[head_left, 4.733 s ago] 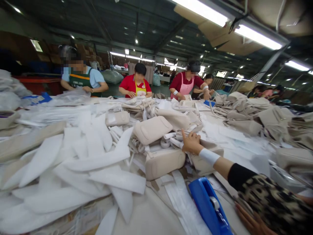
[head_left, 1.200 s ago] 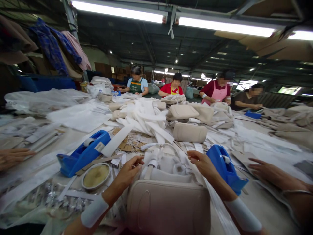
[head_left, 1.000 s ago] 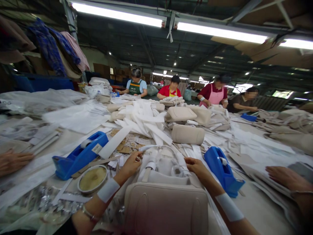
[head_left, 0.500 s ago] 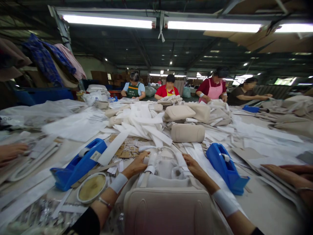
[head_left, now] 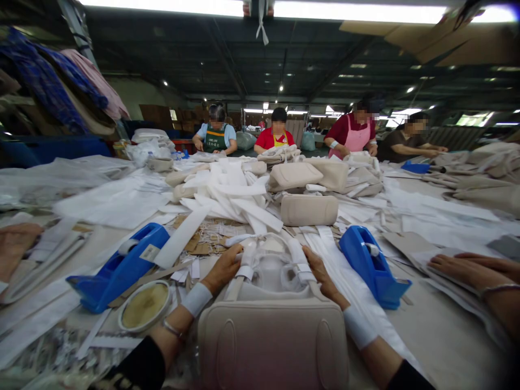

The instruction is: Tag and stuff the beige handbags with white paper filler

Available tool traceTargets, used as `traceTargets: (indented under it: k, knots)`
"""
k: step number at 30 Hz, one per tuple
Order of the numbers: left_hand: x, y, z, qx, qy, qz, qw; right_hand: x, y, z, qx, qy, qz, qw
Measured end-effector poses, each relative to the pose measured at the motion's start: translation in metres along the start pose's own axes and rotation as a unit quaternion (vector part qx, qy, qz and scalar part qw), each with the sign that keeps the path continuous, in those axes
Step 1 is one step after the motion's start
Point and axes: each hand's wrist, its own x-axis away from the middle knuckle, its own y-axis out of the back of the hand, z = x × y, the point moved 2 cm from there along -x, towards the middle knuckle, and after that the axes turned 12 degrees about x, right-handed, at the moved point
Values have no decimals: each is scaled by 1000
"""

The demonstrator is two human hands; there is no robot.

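The left hand [head_left: 221, 269] and the right hand [head_left: 320, 275] lie on the white straps [head_left: 298, 254] of a beige handbag [head_left: 272, 341], which sits on the bench [head_left: 447, 336] just below the fingers. The fingers are open and do not seem to squeeze anything. A blue tape holder [head_left: 117, 269] sits left of the left fingers, and a second blue tape holder [head_left: 371, 265] sits right of the right fingers. A round tin [head_left: 145, 306] is near the left wrist. If a hand slips sideways, it could bump a tape holder. The bag could slide too, because loose white strips lie under and around it.
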Motion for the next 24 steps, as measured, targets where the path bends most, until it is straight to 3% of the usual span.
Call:
traceTargets:
  k: [3,6,8,10,11,13,16,18,22,24]
  knots:
    - [0,-2,2,6,2,-18,1000,-6,-3,-11,-4,-20,3,1000]
    - [0,-1,3,16,2,-25,1000,-11,11,-14,0,-40,8,999]
    - [0,0,3,22,0,-29,999,-9,27,-1,25,-35,-30,999]
    - [1,1,4,28,-2,-30,999,2,39,28,67,16,-45,997]
    - [1,2,4,29,-2,-30,999,9,40,47,88,57,-17,994]
    - [0,1,4,30,2,-31,999,29,31,85,113,123,115,979]
    - [0,0,3,25,16,-44,999,56,7,122,202,158,243,936]
    - [2,2,0,19,25,-73,997,66,-7,130,260,173,260,914]
    - [27,16,-14,7,53,-172,984,68,-18,123,298,179,260,901]
    - [49,21,-24,45,85,-165,982,67,-19,118,306,165,271,897]
